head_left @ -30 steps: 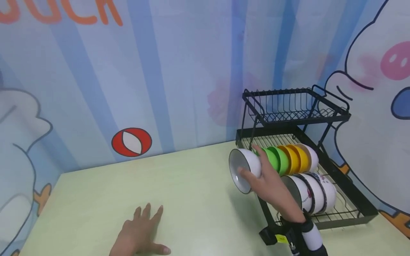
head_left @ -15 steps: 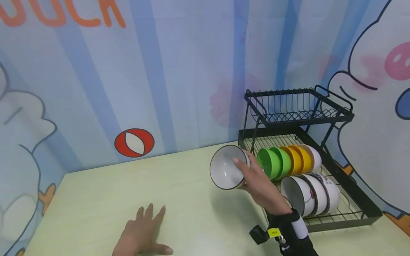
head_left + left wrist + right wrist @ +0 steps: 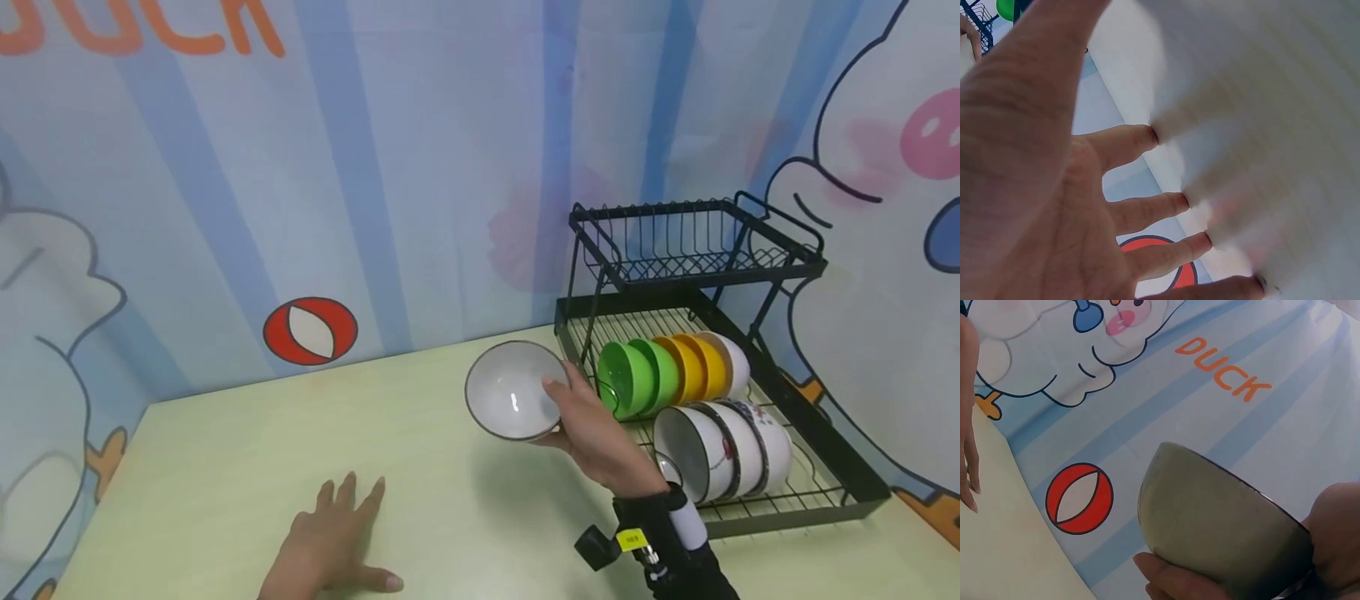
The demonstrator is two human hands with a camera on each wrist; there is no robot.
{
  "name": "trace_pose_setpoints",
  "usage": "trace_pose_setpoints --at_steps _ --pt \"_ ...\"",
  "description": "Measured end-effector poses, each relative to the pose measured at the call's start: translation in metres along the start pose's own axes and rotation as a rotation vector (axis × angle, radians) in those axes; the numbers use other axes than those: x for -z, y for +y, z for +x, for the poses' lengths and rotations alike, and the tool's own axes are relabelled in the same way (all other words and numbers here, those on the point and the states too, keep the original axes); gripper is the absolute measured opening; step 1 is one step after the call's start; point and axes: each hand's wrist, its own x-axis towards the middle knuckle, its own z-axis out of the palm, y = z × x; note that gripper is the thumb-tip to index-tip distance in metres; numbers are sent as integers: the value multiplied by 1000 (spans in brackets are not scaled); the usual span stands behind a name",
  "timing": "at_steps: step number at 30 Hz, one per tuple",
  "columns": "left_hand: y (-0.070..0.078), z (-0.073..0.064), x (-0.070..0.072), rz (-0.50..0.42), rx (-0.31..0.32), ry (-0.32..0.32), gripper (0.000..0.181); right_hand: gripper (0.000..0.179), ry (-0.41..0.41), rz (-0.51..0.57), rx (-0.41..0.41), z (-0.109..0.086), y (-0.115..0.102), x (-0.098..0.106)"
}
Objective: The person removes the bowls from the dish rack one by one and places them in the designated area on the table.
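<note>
One dark-rimmed bowl (image 3: 510, 392) hangs above the table (image 3: 195, 467) — the right grip (image 3: 603, 437) pinches its wall, thumb inside; likely light, slick, breakable, best held near the rim. The left grip (image 3: 324, 537) lies spread.

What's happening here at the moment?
A person's right hand holds a dark-rimmed white bowl above the table, to the left of a black dish rack in the head view. The left hand rests on the table, fingers spread. The rack's lower tier carries green bowls, yellow bowls and more white bowls, all tipped on their sides.
</note>
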Motion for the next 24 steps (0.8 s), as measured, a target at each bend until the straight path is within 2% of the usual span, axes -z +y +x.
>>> trace_pose_setpoints --at_steps 11,17,24 --pt "3 3 -1 -18 15 -15 126 47 -58 -53 34 2 5 -3" --pt "4 3 -1 18 17 -8 126 46 -106 -66 47 2 4 -6" --pt "6 1 -1 21 2 -2 124 45 -111 -30 22 0 7 -10"
